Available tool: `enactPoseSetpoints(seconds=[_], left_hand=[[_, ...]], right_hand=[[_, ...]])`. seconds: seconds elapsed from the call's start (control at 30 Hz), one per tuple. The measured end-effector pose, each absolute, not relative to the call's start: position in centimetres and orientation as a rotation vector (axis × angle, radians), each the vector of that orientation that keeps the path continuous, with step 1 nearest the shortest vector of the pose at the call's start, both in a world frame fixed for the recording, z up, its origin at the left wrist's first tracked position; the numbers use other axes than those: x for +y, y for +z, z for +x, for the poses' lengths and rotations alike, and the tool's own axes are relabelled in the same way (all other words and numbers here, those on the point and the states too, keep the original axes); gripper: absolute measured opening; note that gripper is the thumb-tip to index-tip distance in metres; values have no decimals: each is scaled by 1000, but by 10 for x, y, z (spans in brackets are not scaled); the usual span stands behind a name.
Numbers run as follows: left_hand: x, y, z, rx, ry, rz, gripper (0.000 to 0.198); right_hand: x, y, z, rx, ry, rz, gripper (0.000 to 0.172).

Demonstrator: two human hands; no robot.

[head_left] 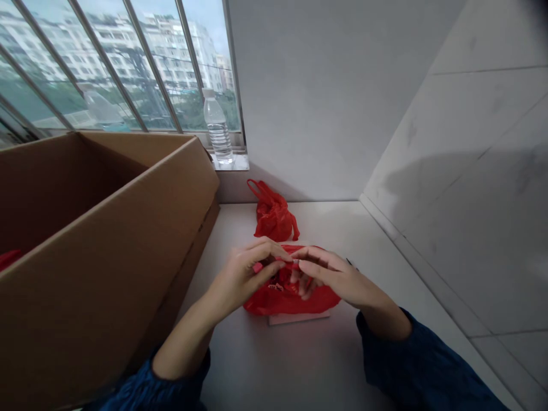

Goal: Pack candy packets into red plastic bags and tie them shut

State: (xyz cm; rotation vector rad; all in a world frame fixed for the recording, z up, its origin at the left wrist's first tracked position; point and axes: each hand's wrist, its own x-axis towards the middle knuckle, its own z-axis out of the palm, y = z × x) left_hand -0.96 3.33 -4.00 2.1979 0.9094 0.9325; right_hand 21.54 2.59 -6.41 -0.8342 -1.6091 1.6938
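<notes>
My left hand [256,265] and my right hand [331,275] meet fingertip to fingertip above a red plastic bag [286,305] that lies spread on the white table. Thumb and fingers of each are pinched together. Something small and pale shows between the fingertips, too small to name. A bit of pink [257,266] peeks out beside the left fingers. Under the bag, the edge of a flat pale pink item [298,319] sticks out toward me. Just behind it sits a second red plastic bag [276,217], bunched up with its handles loose.
A large open cardboard box [171,188] stands at the left, with something red [9,258] inside. On the window sill is a clear water bottle [219,128]. A grey wall [325,103] closes the back, and a tiled wall [483,171] the right.
</notes>
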Motion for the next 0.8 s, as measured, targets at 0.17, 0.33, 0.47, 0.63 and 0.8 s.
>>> enactPoseSetpoints(seconds=[0.17,0.33,0.47,0.63,0.8], left_hand=[[33,-41,-7,1128,943,2007,17],[32,-41,-2,1102,770,1955,32],[31,-42,0,1105,751,1962,34],[32,-43,-1,1098,816,1934,32],[32,-45,-4,1055,791,1906,33]], right_hand=[[23,-65,212,-1603,1295,-936,28],[21,-66,209,-1647,1189,-971,25],[23,-66,212,-1652,1292,-946,33],[24,-63,217,-1684,1381,-971,25],[23,-59,219,-1737,1390,-896,25]])
